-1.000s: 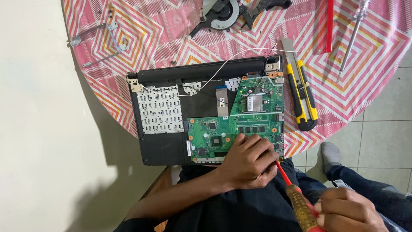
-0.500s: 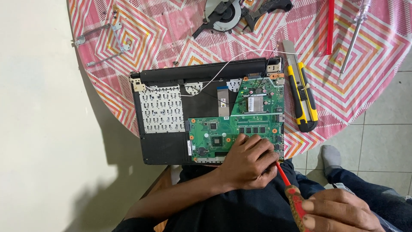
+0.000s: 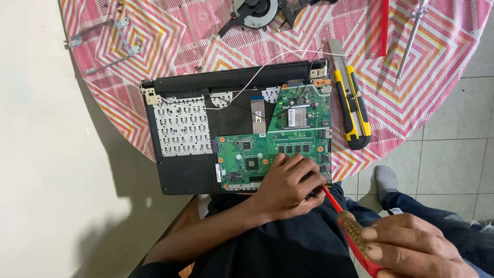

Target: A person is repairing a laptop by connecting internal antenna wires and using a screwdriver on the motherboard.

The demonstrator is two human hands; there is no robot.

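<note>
An opened black laptop base (image 3: 180, 175) lies at the near edge of a round table, with its green motherboard (image 3: 272, 149) exposed. My left hand (image 3: 288, 185) rests on the board's near right corner, fingers curled over it. My right hand (image 3: 411, 247) grips the red and amber handle of a screwdriver (image 3: 352, 229), low at the right. Its red shaft runs up to the left and its tip disappears under my left hand's fingers.
The table wears a pink patterned cloth (image 3: 206, 46). On it lie a yellow-black utility knife (image 3: 352, 103), a cooling fan (image 3: 254, 10), a metal bracket (image 3: 110, 44), a red tool (image 3: 384, 25) and a metal tool (image 3: 409, 38). My legs and tiled floor (image 3: 442, 154) show at right.
My right hand with the screwdriver handle has crept slightly left and up. My left hand stays on the board's corner.
</note>
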